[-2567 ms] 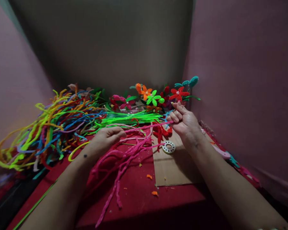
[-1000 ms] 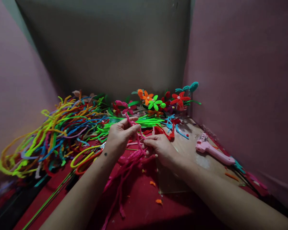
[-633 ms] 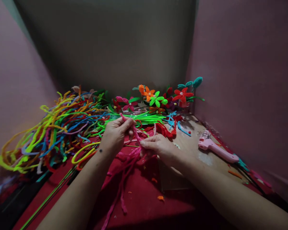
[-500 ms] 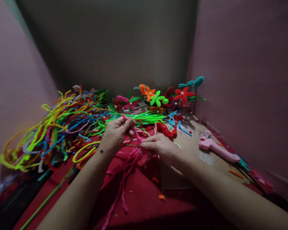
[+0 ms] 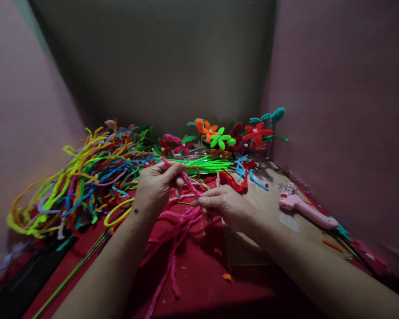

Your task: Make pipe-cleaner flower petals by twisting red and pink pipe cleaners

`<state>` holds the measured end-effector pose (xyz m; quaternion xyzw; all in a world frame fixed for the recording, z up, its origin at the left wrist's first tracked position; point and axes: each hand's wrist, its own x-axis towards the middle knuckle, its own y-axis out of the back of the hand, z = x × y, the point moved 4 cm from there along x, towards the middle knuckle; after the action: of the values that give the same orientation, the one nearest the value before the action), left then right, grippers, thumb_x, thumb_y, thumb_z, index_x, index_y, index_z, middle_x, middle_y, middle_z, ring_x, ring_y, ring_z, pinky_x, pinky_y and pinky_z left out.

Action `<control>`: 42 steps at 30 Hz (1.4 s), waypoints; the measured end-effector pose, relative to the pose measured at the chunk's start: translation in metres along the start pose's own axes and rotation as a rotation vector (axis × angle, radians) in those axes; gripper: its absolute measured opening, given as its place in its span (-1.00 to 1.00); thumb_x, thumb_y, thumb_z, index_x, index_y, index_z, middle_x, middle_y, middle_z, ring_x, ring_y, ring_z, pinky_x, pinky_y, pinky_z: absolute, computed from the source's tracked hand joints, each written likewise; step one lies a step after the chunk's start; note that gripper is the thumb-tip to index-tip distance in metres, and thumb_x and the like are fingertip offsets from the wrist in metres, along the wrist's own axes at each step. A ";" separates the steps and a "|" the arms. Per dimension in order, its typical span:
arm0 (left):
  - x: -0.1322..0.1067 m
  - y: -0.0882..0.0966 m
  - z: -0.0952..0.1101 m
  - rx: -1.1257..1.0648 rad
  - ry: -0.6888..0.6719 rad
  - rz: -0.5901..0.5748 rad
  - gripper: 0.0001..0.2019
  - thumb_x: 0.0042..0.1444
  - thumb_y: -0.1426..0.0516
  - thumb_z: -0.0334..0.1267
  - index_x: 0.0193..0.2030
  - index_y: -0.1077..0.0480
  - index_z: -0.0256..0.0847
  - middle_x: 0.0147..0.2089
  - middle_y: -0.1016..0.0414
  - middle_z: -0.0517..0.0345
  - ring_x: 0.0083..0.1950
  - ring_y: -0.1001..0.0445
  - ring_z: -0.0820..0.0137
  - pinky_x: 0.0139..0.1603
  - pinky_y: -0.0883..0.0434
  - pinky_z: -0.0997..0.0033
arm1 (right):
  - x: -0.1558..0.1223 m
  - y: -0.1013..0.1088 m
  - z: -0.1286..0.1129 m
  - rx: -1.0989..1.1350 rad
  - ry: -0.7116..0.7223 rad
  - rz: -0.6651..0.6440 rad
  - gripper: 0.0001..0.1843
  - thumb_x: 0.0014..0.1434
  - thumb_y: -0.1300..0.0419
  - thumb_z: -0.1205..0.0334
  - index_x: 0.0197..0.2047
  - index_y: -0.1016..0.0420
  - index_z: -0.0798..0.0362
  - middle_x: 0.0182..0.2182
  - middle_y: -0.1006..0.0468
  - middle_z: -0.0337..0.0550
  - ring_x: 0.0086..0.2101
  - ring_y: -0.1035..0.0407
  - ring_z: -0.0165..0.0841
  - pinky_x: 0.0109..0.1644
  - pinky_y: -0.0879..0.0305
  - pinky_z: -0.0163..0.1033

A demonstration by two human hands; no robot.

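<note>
Both hands work a pink pipe cleaner (image 5: 189, 182) above a red cloth (image 5: 193, 274). My left hand (image 5: 156, 186) pinches its upper end between thumb and fingers. My right hand (image 5: 221, 204) pinches the same strand lower down, close to the left hand. More pink pipe cleaners (image 5: 173, 239) trail from under my hands toward the near edge. How the strand is bent between the fingers is hidden.
A tangled heap of multicoloured pipe cleaners (image 5: 76, 177) fills the left. Finished pipe-cleaner flowers (image 5: 219, 137) stand along the back wall. A pink glue gun (image 5: 302, 208) lies on a cardboard sheet (image 5: 262, 199) at the right. Walls close in on three sides.
My right hand, stretched out to the right holding the pink strand 2.6 s ago, has come in beside my left hand, uncovering the glue gun. Over the last second both hands barely shift.
</note>
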<state>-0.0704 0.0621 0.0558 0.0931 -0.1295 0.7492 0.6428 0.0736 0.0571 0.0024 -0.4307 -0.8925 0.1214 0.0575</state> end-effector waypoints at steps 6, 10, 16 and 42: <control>0.000 -0.008 -0.024 -0.225 0.307 -0.187 -0.75 -0.15 -0.28 -0.22 -0.30 -0.45 -0.28 -0.55 -0.39 0.22 -0.66 -0.23 0.64 -0.69 -0.17 0.65 | 0.002 0.005 0.000 0.171 -0.011 0.098 -0.85 -0.07 -0.22 0.28 -0.42 -0.50 0.21 -0.69 -0.31 -0.32 -0.71 -0.18 -0.55 -0.70 -0.03 -0.41; -0.009 -0.021 -0.032 -0.027 0.340 -0.326 -0.77 -0.09 -0.24 -0.17 -0.39 -0.45 -0.32 -0.68 -0.27 0.27 -0.71 -0.13 0.65 -0.74 -0.03 0.65 | 0.003 0.005 0.000 0.169 -0.003 0.099 -0.84 -0.08 -0.24 0.26 -0.55 -0.40 0.19 -0.70 -0.30 -0.32 -0.74 -0.17 -0.56 -0.73 -0.04 -0.42; -0.010 -0.021 -0.038 -0.149 0.362 -0.256 -0.79 -0.16 -0.29 -0.22 -0.46 -0.40 -0.31 -0.63 -0.26 0.29 -0.66 -0.16 0.67 -0.65 -0.13 0.67 | 0.003 0.005 0.005 0.210 -0.014 0.055 -0.79 -0.02 -0.21 0.22 -0.55 -0.38 0.19 -0.67 -0.36 -0.26 -0.72 -0.21 -0.54 -0.72 -0.09 -0.41; -0.013 -0.029 -0.042 -0.098 0.215 -0.233 -0.82 -0.03 -0.20 -0.22 -0.45 -0.30 -0.26 -0.65 -0.22 0.36 -0.68 -0.09 0.66 -0.64 -0.10 0.61 | 0.002 0.011 0.010 0.165 0.070 0.170 -0.80 -0.01 -0.17 0.19 -0.49 -0.43 0.18 -0.76 -0.12 -0.42 -0.75 0.07 -0.61 -0.69 0.19 -0.40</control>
<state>-0.0389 0.0669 0.0139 -0.0047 -0.0846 0.6680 0.7393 0.0789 0.0634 -0.0098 -0.5026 -0.8371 0.1839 0.1131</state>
